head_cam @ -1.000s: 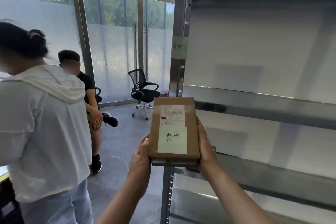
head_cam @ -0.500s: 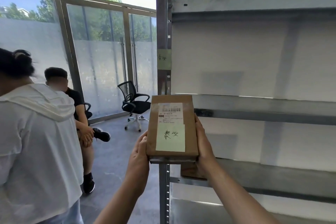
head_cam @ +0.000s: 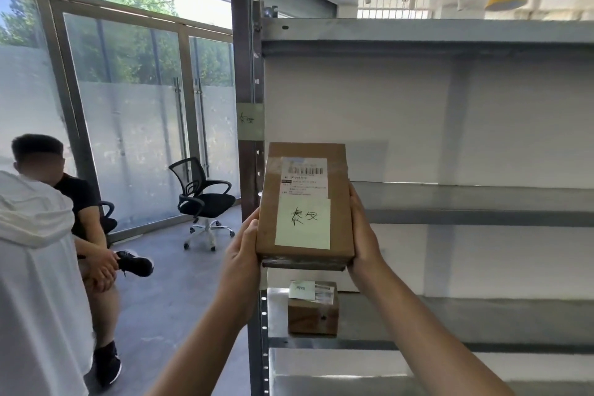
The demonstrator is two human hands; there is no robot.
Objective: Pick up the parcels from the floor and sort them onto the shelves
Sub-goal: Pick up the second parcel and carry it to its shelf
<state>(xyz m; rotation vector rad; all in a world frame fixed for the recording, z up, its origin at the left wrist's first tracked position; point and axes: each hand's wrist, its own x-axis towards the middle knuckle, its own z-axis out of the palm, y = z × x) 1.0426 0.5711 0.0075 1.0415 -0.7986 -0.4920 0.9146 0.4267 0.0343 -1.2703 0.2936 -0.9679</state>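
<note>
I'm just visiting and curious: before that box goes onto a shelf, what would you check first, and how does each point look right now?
1. Grip: left hand and right hand clasp the parcel on both sides. Ok.
2. Destination readable: handwritten note faces the camera. Ok.
3. Match: the upright's tag seems to carry the same characters. Ok, tentatively.
4. Space: middle shelf looks bare. Ok.
5. Lower shelf: small box sits near the left end, apart from the parcel. Ok.
6. Parcel's weight: cannot tell.
</note>
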